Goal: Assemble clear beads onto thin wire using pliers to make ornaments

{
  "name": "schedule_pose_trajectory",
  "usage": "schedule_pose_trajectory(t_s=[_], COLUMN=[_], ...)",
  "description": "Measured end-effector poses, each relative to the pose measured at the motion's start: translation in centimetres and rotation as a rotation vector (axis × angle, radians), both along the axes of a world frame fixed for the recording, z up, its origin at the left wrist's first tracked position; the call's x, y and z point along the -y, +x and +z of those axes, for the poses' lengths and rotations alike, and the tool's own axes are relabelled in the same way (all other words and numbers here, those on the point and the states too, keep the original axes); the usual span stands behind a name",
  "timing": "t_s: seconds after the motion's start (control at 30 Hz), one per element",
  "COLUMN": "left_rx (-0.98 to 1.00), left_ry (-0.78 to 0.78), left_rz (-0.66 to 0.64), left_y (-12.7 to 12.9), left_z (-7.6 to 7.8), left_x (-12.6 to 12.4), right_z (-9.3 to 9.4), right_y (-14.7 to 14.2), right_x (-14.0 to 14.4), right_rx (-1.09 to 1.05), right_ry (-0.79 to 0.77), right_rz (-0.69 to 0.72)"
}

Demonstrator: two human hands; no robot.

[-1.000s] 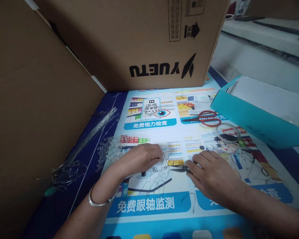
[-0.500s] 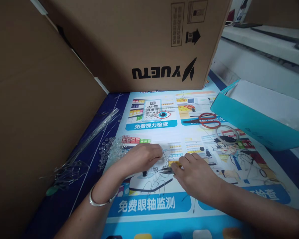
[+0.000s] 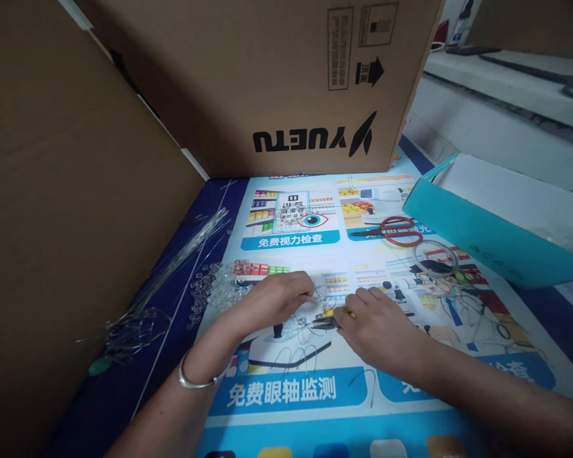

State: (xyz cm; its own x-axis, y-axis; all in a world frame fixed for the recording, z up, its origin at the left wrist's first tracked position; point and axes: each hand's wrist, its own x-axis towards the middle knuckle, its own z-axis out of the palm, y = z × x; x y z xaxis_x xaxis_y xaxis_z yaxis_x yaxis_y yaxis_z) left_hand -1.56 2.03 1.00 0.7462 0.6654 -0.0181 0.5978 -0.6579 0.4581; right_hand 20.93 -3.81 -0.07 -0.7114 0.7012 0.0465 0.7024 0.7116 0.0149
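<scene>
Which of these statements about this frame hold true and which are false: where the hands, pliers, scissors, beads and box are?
1. The right hand holds small pliers. True.
2. The scissors are in the left hand. False: they lie on the printed mat, apart from both hands, beyond the right hand.
3. A bracelet sits on the left wrist. True.
4. The clear beads are piled right of the right hand. False: they lie left of the left hand.
5. The left hand's fingers pinch thin wire next to the pliers' tip. True.
6. The cardboard box reads YUETU upright. False: the print is upside down.
</scene>
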Motion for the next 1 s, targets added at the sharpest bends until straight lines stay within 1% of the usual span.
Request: schedule_pose_trajectory(t_s=[0.2,0.33,0.4,0.5,0.6,0.87,1.0], left_rx=[0.118,0.245,0.272,0.25,0.206,0.029,-0.047], left_ry=[0.016,-0.011,-0.029,-0.043,-0.037,0.031,0.074], left_rz=[0.023,0.028,0.025,0.011,0.011,-0.095,-0.122], left_y=[0.5,0.8,1.0,1.4,1.7,1.4,1.0], left_z=[-1.1,-2.1,-2.5,-2.8,-2.7,-1.8,-1.1], left_x=[-0.1,-0.2,-0.2,0.0,0.1,0.0,0.0], right_z=[-0.3,-0.4,-0.5,-0.5,-0.5,-0.2,-0.3], right_y=[0.2,0.3,0.3,0.4,0.5,0.6,0.6], right_x=[-0.5,-0.7,-0.8,-1.0,-1.1,-1.1,-1.2], right_rx=[-0.032,-0.043,-0.046,-0.046,-0.046,-0.038,-0.039], right_ry=[-0.025,-0.039,-0.046,-0.055,-0.061,-0.07,-0.076], right_rz=[-0.009,-0.007,-0.005,0.001,0.0,-0.011,-0.008])
